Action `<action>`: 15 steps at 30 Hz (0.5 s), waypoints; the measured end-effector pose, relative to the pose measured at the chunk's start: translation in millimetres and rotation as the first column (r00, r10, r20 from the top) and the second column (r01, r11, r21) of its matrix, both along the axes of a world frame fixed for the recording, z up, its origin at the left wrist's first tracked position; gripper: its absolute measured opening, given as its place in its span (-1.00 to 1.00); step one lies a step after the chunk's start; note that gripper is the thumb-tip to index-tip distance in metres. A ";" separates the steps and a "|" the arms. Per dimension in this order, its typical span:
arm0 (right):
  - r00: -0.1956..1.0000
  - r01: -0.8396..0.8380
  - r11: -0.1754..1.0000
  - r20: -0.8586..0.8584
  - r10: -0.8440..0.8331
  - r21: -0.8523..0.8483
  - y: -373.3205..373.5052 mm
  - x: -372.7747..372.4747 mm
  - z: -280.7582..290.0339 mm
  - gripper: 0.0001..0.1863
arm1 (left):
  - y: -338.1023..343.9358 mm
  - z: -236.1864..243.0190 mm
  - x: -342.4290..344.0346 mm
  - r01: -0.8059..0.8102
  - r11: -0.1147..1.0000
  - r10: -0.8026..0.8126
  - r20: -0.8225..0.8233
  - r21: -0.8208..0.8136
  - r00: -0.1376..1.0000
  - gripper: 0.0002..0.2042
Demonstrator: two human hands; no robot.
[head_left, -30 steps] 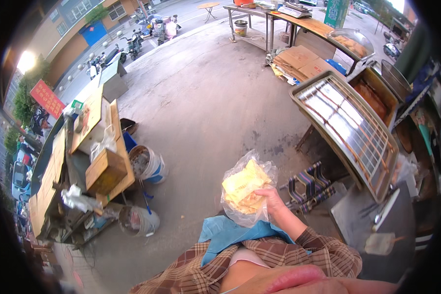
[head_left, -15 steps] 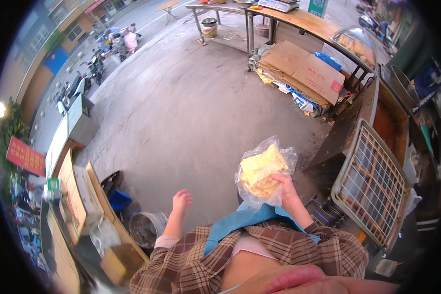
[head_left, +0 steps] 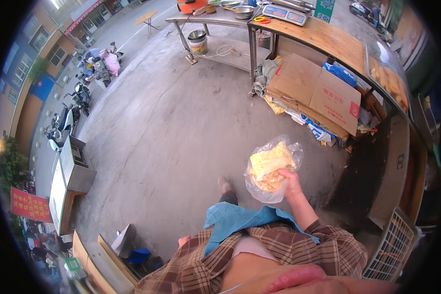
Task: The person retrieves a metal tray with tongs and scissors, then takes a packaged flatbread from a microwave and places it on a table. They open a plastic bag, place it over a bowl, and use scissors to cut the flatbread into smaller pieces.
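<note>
In my right hand [head_left: 291,182] is a clear plastic bag [head_left: 260,194], gripped at its right side and held out before me at waist height. Inside the bag lies a folded, flat yellow food [head_left: 272,159] in layers; its exact kind does not show. My left hand [head_left: 183,240] hangs low by my left side, near the plaid sleeve. Only a small part of it is visible and its fingers are hidden. A blue apron [head_left: 247,220] covers my front, and one shoe [head_left: 224,185] shows on the floor below.
Ahead right, a wooden-topped table [head_left: 323,41] carries a scale [head_left: 284,13] and a clear-covered tray of fried food [head_left: 387,81]. Flattened cardboard [head_left: 313,93] is stacked beneath. A metal rack [head_left: 389,250] stands close right. Left are a metal cabinet [head_left: 76,169] and wooden boards [head_left: 90,259].
I have moved forward: the table and cardboard are nearer, and the rack has slid back toward the lower right. My left hand has dropped to my side; the bag stays in my right hand.
</note>
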State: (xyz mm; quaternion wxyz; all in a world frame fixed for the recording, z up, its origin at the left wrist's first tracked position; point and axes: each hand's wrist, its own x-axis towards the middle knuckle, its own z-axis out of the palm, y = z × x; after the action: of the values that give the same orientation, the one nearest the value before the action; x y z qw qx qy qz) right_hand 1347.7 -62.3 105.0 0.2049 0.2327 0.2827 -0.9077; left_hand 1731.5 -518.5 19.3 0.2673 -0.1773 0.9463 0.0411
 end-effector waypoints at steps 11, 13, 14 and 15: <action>0.991 -0.129 0.985 -0.043 0.125 -0.112 -129.8 -222.9 79.0 -0.51 | 34.4 163.9 -543.3 -0.305 -0.120 0.520 0.322 0.945 0.791 -0.38; 0.992 -0.115 0.990 -0.060 0.111 -0.080 -144.0 -255.9 94.3 -0.49 | 68.3 186.5 -610.2 -0.286 -0.351 0.353 0.409 0.891 0.842 -0.35; 0.985 -0.118 0.991 -0.130 0.109 -0.058 -152.7 -277.5 96.3 -0.48 | 78.2 192.4 -644.2 -0.302 -0.497 0.203 0.447 0.814 0.871 -0.34; 0.980 -0.081 0.997 -0.181 0.078 -0.010 -162.7 -303.0 94.1 -0.48 | 83.1 195.0 -678.8 -0.281 -0.417 0.305 0.425 0.864 0.852 -0.36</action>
State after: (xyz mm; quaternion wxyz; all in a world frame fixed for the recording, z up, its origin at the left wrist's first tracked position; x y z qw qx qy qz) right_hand 1044.7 -225.0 199.1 0.2164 0.1362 0.3012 -0.9186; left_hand 1052.7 -435.4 214.3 0.2674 -0.1395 0.4318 0.8501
